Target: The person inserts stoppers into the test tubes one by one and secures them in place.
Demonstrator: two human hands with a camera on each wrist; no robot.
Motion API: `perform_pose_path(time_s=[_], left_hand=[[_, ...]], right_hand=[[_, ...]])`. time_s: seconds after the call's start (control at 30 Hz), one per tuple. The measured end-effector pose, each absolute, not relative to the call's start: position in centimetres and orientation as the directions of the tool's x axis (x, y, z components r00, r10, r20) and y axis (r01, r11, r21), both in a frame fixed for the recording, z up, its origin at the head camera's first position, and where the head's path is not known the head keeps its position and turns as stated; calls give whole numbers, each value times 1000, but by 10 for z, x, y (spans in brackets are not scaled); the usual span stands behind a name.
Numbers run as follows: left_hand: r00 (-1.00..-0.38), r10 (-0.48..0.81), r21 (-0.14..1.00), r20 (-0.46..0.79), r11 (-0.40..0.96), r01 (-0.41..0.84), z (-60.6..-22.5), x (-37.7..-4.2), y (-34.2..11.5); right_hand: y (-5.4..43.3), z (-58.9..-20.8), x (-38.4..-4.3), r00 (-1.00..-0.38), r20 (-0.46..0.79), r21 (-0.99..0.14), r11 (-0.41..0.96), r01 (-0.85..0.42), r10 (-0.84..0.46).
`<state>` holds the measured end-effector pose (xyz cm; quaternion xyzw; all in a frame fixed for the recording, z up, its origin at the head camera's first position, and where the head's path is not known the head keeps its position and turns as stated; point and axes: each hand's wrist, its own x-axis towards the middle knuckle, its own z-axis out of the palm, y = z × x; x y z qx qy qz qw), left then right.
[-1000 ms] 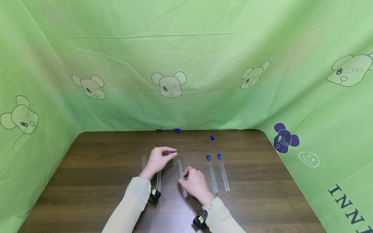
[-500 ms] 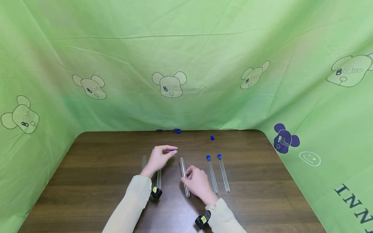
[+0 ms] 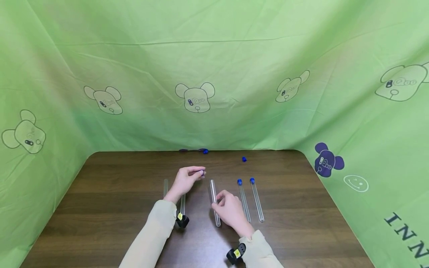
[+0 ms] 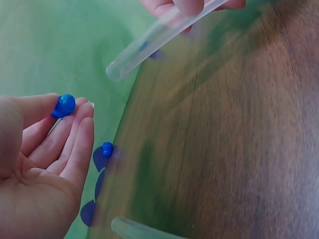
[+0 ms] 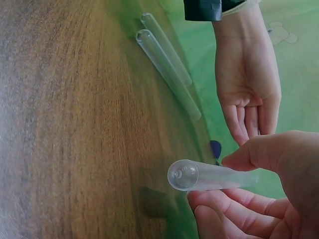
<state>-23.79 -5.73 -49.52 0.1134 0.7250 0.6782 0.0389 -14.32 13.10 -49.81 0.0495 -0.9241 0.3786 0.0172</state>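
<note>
A: Landmark item?
B: Held tube (image 3: 215, 203): one, clear, uncapped, rounded end toward the person.

A: Right hand (image 3: 231, 210)?
B: At the held tube's right side, thumb and fingers pinching it.

A: Left hand (image 3: 184, 180)?
B: Left of the held tube's far end. Thumb and fingertips grip one blue cap (image 4: 64, 106), near that end but apart from it.

A: Further tubes?
B: Four, lying on the table (image 3: 100, 223). Left of the held tube: outer bare tube (image 3: 165, 187) and inner bare tube (image 3: 183, 204), both partly hidden by the left arm. Right of it: inner capped tube (image 3: 244, 201) and outer capped tube (image 3: 257, 201), blue tops at the far ends.

A: Loose caps?
B: Two, blue. Back cap (image 3: 206, 151): beyond the held tube, slightly left, at the table's far edge. Side cap (image 3: 244, 159): beyond and right.

A: Surround?
B: Green curtain (image 3: 234, 56), bear-head prints, behind and to both sides of the held tube.
</note>
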Motion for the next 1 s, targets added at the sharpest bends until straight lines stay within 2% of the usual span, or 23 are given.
perform_pose_path(time_s=[0.23,0.7,1.0], left_hand=[[-970,226,996,90,-11,90,-498,-241,-53],[-967,253,982,18,-186,-30,-493,-240,-46],[-963,268,977,8,-208,-50,-491,-239,-43]], right_hand=[[133,-493,-141,-994,69,-737,666,-110,-88],[137,-483,-140,-991,73,-785,607,-125,-109],[135,-479,-140,-991,77,-784,608,-129,-111]])
